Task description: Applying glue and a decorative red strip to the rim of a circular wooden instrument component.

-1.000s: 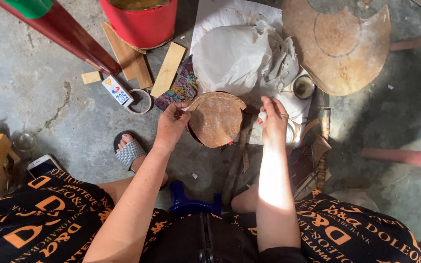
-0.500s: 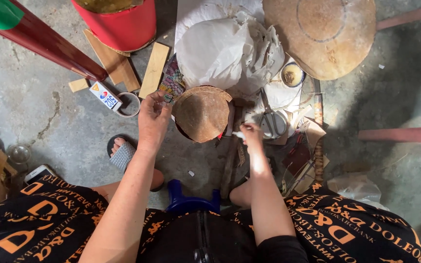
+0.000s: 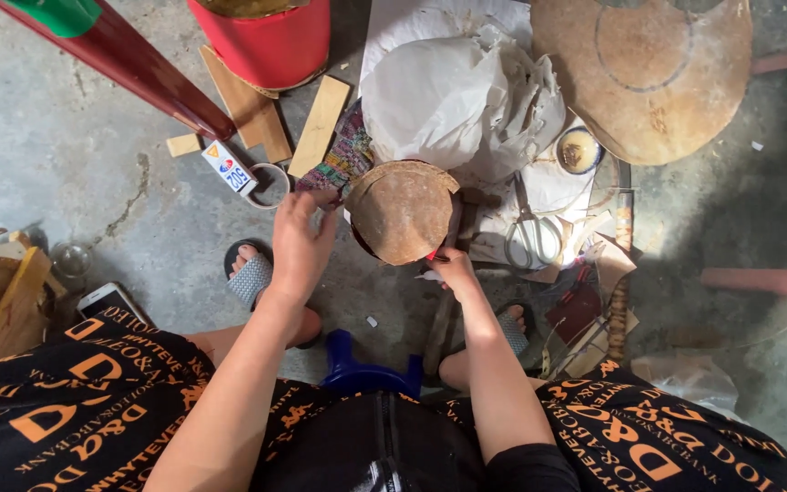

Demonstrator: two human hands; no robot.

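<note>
Round brown disc (image 3: 403, 211), rough and rust-coloured like worn leather or bark, sits on the concrete floor (image 3: 66, 146) just in front of our knees, between our two hands. Our left hand (image 3: 301, 244) rests at its left edge, fingers curled loosely and spread a little, fingertips touching the rim and the patterned woven cloth (image 3: 343, 159) beside it. Our right hand (image 3: 451, 270) is pinched closed around a small red-tipped tool at the disc's lower right edge; what kind of tool we cannot tell.

Crumpled white paper (image 3: 453, 100) lies just behind the disc, and a larger round brown sheet (image 3: 649, 77) with a drawn circle lies further right. Metal scissors (image 3: 532, 239) rest on paper scraps near our right hand. Flat wooden strips (image 3: 319, 126) and a red bucket (image 3: 266, 41) stand behind on the left, with a small glue bottle (image 3: 229, 167) and a tape ring (image 3: 270, 182) close by. A blue stool (image 3: 371, 374) shows between our legs.
</note>
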